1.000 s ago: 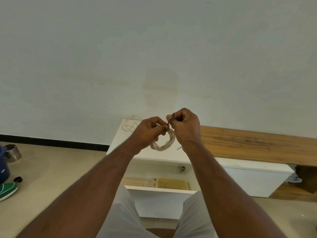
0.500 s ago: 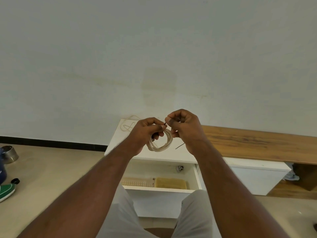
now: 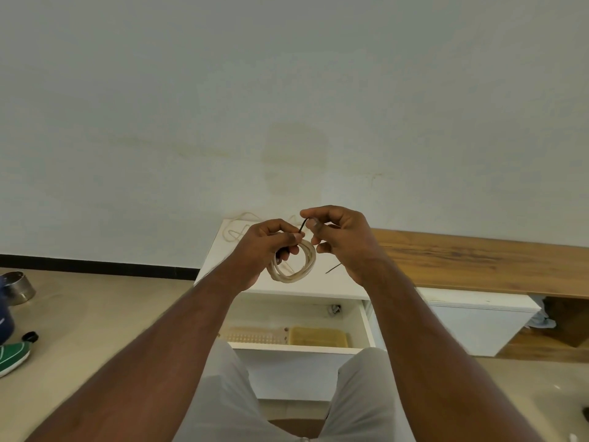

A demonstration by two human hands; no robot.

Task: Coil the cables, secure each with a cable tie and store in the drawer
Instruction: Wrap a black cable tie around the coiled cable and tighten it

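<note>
A cream cable coil (image 3: 298, 272) hangs in the air above a white cabinet top (image 3: 344, 282). My left hand (image 3: 266, 247) grips the coil at its upper left, fingers curled through the loops. My right hand (image 3: 341, 237) pinches a thin black cable tie (image 3: 302, 225) between thumb and forefinger, just above the coil. A second dark tie end (image 3: 333, 268) sticks out below my right hand. An uncoiled cream cable (image 3: 234, 231) lies at the cabinet's back left. Below, the white drawer (image 3: 293, 347) stands pulled out.
Inside the drawer lie a pale perforated piece (image 3: 255, 334) and a yellow pad (image 3: 318, 336). A wooden bench top (image 3: 478, 260) runs right along the wall. On the floor at left sit a metal bowl (image 3: 17, 287) and a green shoe (image 3: 12, 358). My knees are below.
My right hand has lifted slightly and drawn the black tie up away from the coil. The coil in my left hand has barely shifted.
</note>
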